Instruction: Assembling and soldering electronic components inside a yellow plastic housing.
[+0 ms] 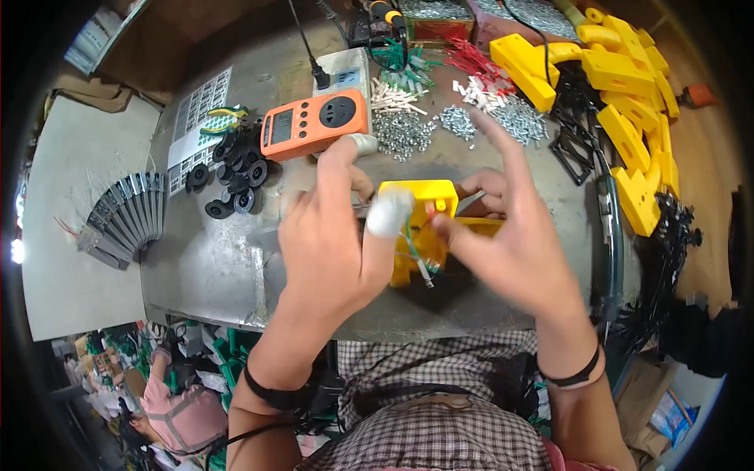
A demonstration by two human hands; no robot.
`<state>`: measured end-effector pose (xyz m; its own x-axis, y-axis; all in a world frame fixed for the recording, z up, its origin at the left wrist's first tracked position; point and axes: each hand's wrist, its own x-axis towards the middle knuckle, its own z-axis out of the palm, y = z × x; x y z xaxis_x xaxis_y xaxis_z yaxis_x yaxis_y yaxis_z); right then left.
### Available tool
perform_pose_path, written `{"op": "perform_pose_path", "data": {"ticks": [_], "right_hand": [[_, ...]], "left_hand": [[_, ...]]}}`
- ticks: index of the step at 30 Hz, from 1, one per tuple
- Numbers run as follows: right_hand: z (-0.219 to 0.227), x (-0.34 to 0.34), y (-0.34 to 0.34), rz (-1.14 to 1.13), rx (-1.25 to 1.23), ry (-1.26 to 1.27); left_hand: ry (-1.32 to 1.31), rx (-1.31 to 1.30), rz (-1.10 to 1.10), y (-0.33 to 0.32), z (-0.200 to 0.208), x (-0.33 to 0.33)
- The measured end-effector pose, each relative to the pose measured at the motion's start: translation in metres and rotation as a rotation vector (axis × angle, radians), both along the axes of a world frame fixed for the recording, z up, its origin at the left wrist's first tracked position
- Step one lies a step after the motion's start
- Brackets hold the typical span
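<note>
From my remote post I note, at nine o'clock, a fan of dark strips (135,210); at ten, pliers (224,124) overlapping a printed sheet (208,93), with black round pieces (256,173) just below; at eleven, an orange meter (314,125); at three, a dark elongated tool (609,235); between seven and eight, a person (187,412) in pink.

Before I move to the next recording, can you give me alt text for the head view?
A person's left hand and right hand work at a yellow housing with loose wires, over a grey bench. Beyond lie an orange meter, black round parts and small metal pieces; more yellow housings are piled at right.
</note>
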<state>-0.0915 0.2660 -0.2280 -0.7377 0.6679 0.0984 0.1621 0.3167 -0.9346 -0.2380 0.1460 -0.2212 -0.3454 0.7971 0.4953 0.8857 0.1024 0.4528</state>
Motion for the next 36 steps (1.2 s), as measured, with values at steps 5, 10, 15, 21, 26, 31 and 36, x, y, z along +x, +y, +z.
{"op": "perform_pose_path", "data": {"ticks": [5,10,15,21,26,31,36], "right_hand": [[0.003,0.04,0.014,0.206,0.022,-0.504],[-0.009,0.05,0.011,0.318,0.515,-0.285],[-0.041,0.032,0.009,0.346,0.37,-0.048],[-0.047,0.028,0.008,0.237,0.229,0.069],[-0.044,0.027,-0.002,0.061,-0.119,0.043],[-0.033,0.021,-0.007,-0.03,-0.286,0.12],[-0.033,0.023,-0.004,-0.02,-0.306,0.064]], "left_hand": [[-0.064,-0.299,0.09,-0.019,-0.049,0.018],[0.044,-0.155,-0.039,-0.053,-0.031,0.055],[0.078,-0.077,-0.067,-0.052,-0.058,0.063],[0.029,0.016,-0.281,-0.069,-0.047,0.047],[-0.183,-0.141,-0.01,-0.02,-0.023,0.041],[-0.074,-0.146,-0.191,-0.023,-0.038,0.034],[-0.042,-0.192,-0.184,-0.02,-0.033,0.038]]}}
